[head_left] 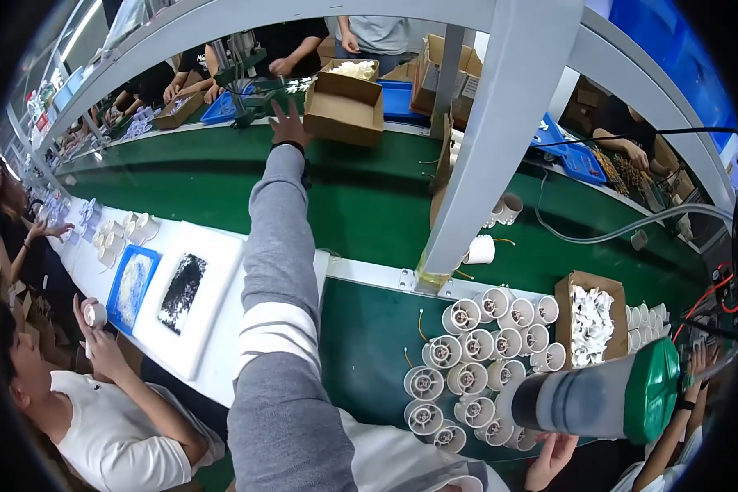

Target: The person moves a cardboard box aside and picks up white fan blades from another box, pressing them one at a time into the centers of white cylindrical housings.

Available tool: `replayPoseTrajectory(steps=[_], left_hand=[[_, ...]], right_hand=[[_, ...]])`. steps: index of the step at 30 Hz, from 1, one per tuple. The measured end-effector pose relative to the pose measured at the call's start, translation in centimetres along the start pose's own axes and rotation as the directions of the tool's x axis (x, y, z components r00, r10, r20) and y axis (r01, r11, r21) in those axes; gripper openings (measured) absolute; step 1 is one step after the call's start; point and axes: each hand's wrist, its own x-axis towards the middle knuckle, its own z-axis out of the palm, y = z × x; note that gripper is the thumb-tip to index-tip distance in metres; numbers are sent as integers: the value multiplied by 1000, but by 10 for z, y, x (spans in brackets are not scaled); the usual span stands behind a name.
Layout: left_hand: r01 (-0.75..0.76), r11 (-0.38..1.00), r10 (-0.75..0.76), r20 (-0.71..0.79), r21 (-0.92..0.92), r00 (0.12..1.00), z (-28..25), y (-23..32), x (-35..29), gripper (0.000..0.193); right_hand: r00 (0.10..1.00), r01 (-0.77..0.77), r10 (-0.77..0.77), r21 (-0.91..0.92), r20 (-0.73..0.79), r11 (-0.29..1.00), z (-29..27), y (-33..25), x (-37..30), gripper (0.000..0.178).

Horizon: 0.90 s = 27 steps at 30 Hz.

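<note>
- Toward 11 o'clock, my left grip (288,128) reaches far across the green belt (369,217), its fingers spread wide and holding nothing.
- Just to its right, near 12 o'clock, is a shallow brown cardboard box (342,129), its hollow side turned toward me; whether my fingertips touch it I cannot tell.
- At 5 o'clock, my right grip (552,459) is bent close to the nearest edge of the white cups (467,379); I cannot tell whether it is closed on anything.
- Between 4 and 5 o'clock, those cups stand in close rows on my green worktop (361,361), mouths up, metal parts showing inside.
- Toward 4 o'clock, a cylinder (578,402) with a green end hides some cups; beyond it, a carton (562,316) holds white pieces (590,324).
- At 3 o'clock, a white cup with a wire (480,250) lies on the belt by a grey post (500,148).
- Around 9 o'clock, a blue tray (120,321) rests beside a white tray (221,271) of black bits.
- At 8 o'clock, a co-worker (123,435) holds a small white piece (95,314).
</note>
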Motion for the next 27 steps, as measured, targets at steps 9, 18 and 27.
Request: replayPoseTrajectory(steps=[9,18,27], left_hand=[[-312,871,232,-243,-379,942,-30,48,-31,54],[-506,381,-128,-586,-774,800,-226,161,-195,8],[-599,-210,801,-488,-773,348,-283,316,-411,24]], right_hand=[[997,46,-53,-125,-53,991,2,6,17,22],[958,282,-186,-628,216,725,-92,-13,140,10],[729,601,-73,-585,680,544,-111,113,256,20]])
